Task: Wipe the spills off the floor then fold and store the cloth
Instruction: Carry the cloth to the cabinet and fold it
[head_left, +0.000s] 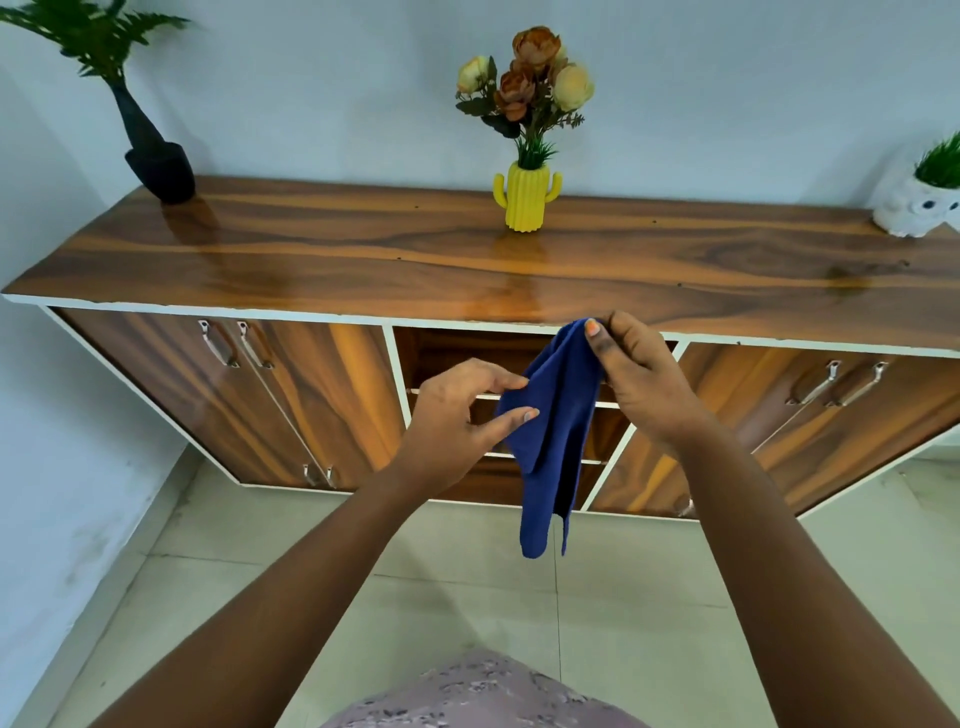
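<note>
A dark blue cloth (553, 441) hangs in the air in front of the wooden sideboard (363, 254), drooping down toward the tiled floor (467, 597). My right hand (639, 379) pinches its top corner at the level of the sideboard's front edge. My left hand (462, 410) is at the cloth's left edge, lower down, with thumb and index finger touching the fabric and the fingers apart. The floor tiles below look pale, and I see no clear spill on them.
Open shelves (452, 364) sit in the sideboard's middle, behind the cloth, with handled doors on both sides. On top stand a yellow cactus vase with flowers (525, 200), a black potted plant (158, 163) at left and a white owl planter (914, 202) at right.
</note>
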